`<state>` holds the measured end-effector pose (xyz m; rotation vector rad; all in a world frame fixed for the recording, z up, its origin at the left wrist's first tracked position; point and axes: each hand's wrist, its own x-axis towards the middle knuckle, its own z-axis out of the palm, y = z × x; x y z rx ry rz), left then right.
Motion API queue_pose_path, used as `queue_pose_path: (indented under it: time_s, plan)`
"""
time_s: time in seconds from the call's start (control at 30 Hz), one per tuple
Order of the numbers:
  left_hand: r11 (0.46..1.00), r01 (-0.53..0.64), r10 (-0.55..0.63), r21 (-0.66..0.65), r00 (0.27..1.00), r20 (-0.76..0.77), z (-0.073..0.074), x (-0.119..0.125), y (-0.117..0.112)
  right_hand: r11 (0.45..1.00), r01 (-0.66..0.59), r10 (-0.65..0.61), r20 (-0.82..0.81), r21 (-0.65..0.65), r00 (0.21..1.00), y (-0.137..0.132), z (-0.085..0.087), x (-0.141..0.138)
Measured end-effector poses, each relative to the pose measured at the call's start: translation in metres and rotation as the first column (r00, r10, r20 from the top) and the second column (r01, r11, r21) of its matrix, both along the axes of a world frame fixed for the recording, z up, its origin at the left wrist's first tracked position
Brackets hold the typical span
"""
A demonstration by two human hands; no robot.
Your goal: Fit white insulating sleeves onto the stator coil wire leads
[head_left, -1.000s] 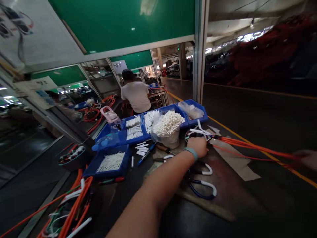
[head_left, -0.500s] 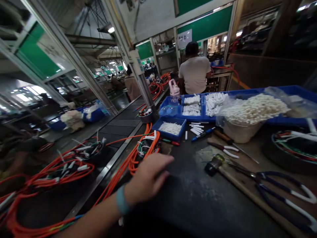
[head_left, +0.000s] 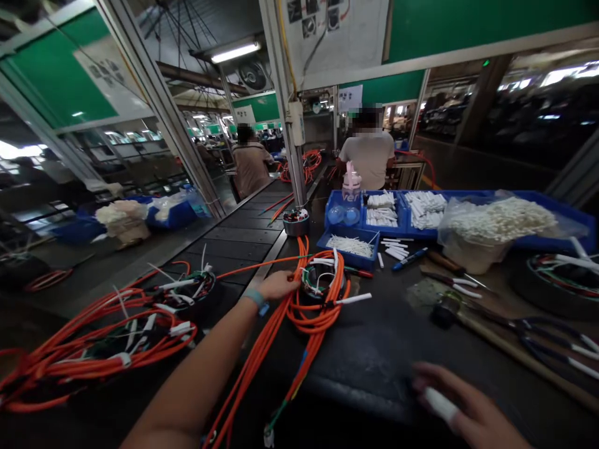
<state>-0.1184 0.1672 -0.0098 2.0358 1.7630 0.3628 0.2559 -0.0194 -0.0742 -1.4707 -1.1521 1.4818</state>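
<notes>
My left hand [head_left: 279,285], with a teal band at the wrist, has its fingers closed on orange cables [head_left: 269,337] at the left side of a round wired part [head_left: 321,279]. That part looks like a motor stator, with green and white wires inside and orange cable looped around it. A white sleeve [head_left: 354,299] sticks out to its right. At the lower right, my right hand [head_left: 468,402] is curled and blurred. A white, tube-like thing [head_left: 440,404] shows at its fingers; whether it is gripped or wrapped on a finger is unclear.
Blue bins [head_left: 405,232] hold white sleeves. A small blue tray [head_left: 322,240] holds thin white pieces. Pliers [head_left: 452,284], scissors [head_left: 519,327] and a blue marker [head_left: 409,259] lie to the right. More cabled parts [head_left: 180,293] rest on the conveyor [head_left: 234,234]. Two people are beyond.
My left hand has moved from above the mat to the cables beside the round part, and its fingers have closed. My right hand has come into view at the lower right.
</notes>
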Motion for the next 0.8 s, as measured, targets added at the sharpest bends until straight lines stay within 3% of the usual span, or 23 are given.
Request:
queue_pose_path:
  time_s: [0.07,0.17,0.27,0.37,0.43,0.53,0.67,0.8]
  plan:
    - [0.994,0.077,-0.074,-0.073,0.996,0.044,-0.01,-0.002,0.005,0.997,-0.08,0.077,-0.234,-0.002,0.969,0.023,0.012,-0.052]
    - [0.991,0.113,-0.109,-0.073,0.992,0.068,-0.02,0.002,0.002,0.996,-0.023,-0.021,-0.497,-0.083,0.867,0.06,0.036,-0.12]
    - [0.997,0.078,-0.078,-0.012,0.996,0.042,-0.025,0.004,-0.009,0.985,-0.024,-0.083,-0.584,-0.173,0.807,0.087,0.048,-0.164]
    - [0.998,0.016,-0.016,0.055,1.0,-0.003,-0.026,-0.001,-0.017,0.982,0.068,-0.157,-0.567,-0.175,0.809,0.096,0.045,-0.185]
    - [0.994,-0.027,0.032,0.102,0.999,-0.042,-0.026,-0.01,-0.021,0.979,0.13,-0.196,-0.563,-0.155,0.803,0.095,0.04,-0.185]
    - [0.977,-0.133,0.154,0.164,0.981,-0.12,-0.027,-0.031,-0.026,0.971,0.206,-0.24,-0.577,-0.124,0.781,0.082,0.035,-0.162]
    - [0.946,-0.256,0.296,0.198,0.933,-0.206,-0.034,-0.06,-0.026,0.939,0.298,-0.344,-0.53,-0.175,0.775,0.049,0.02,-0.102]
    - [0.949,-0.258,0.293,0.179,0.934,-0.206,-0.032,-0.068,-0.022,0.891,0.393,-0.454,-0.442,-0.227,0.774,0.012,0.005,-0.039]
